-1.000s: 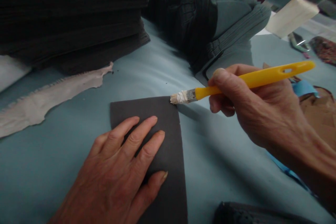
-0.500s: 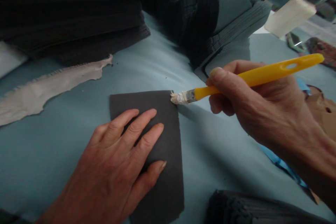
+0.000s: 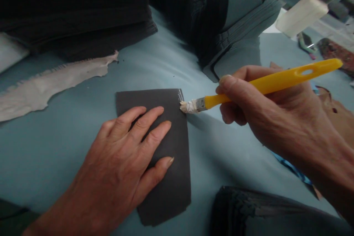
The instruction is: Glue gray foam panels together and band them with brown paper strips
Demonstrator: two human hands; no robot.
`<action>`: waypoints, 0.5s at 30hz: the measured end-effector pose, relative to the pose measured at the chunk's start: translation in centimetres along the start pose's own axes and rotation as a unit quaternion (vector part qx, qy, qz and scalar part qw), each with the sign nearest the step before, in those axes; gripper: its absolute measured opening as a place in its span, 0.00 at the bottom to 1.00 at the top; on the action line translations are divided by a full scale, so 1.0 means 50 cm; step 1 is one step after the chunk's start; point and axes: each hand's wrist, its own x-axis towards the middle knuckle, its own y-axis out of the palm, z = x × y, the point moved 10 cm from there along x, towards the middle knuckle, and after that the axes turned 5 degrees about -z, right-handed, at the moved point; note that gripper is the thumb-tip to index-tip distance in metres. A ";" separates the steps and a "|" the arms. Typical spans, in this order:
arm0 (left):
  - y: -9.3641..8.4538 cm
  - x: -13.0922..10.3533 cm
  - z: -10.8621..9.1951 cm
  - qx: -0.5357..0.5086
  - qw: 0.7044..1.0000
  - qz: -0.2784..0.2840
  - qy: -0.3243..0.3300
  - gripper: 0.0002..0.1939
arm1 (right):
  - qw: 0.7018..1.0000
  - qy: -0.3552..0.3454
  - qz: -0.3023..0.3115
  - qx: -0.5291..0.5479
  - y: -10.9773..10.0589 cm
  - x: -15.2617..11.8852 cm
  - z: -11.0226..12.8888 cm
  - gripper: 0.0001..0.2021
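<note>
A dark grey flat piece (image 3: 174, 169), perhaps leather or card, lies on the pale blue-green surface. My left hand (image 3: 127, 166) rests on it, palm down with the fingers spread. In my right hand (image 3: 257, 103) is a paintbrush (image 3: 293, 77) with a yellow handle, gripped between thumb and fingers. White stuff coats its bristles, which touch the right edge of the grey piece near its upper corner. Just above the bristles a few thin white streaks show on that edge.
Tall dark stacks (image 3: 77, 11) stand at the back left, with a greenish stack (image 3: 243, 14) behind the brush. A ragged pale scrap (image 3: 61, 81) lies left. Another dark stack (image 3: 265, 210) sits front right. Beyond are a white-headed mallet (image 3: 301, 14) and brown pieces (image 3: 340, 114) by my wrist.
The bristles have slid down along the right edge of the grey piece, leaving white streaks at the corner. The view has shifted slightly; my left hand stays on the piece.
</note>
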 end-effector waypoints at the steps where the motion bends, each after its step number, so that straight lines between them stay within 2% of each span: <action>1: 0.000 0.000 -0.001 -0.001 1.000 0.001 0.003 0.23 | 1.000 -0.001 0.002 -0.002 0.000 -0.003 0.001 0.22; 5: -0.004 0.001 -0.003 0.000 1.000 0.002 0.012 0.23 | 1.000 0.002 -0.005 -0.009 -0.006 -0.015 0.006 0.23; 15: -0.001 0.002 0.000 -0.017 1.000 0.008 -0.002 0.23 | 0.999 -0.006 0.021 -0.032 -0.006 -0.052 0.008 0.23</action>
